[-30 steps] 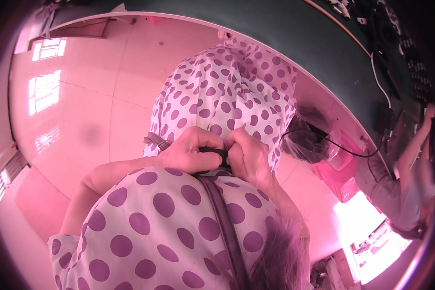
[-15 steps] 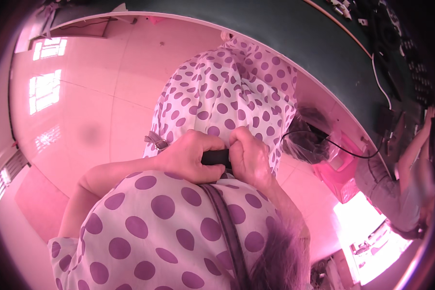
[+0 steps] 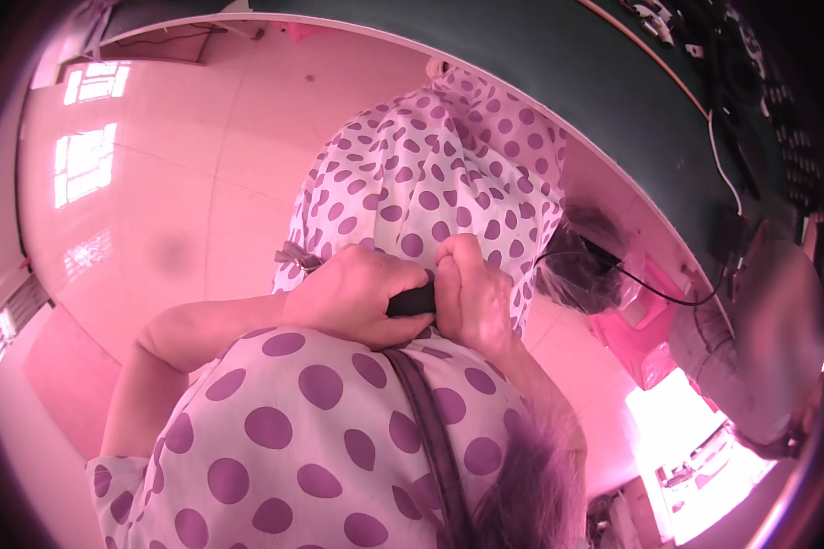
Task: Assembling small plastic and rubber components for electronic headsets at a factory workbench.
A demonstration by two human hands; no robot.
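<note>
Left hand point(image 3: 357, 295) clamps an oblong black piece point(image 3: 412, 300); right hand point(image 3: 471, 297) curls at three o'clock, hold unclear; slackening, I'd drop it.

"What sort of place is it?"
"Probably a workshop: a long dark-green workbench point(image 3: 595, 82) with small parts point(image 3: 655, 23) along it, another person point(image 3: 710, 352) beside it, tiled floor point(image 3: 174, 119)."

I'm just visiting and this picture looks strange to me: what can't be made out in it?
In the head view:
Black object: both ends, covered by the left hand and right hand.
Small white items on the dark table: too small to identify.
Other person: partly lost in blur near the right edge.
</note>
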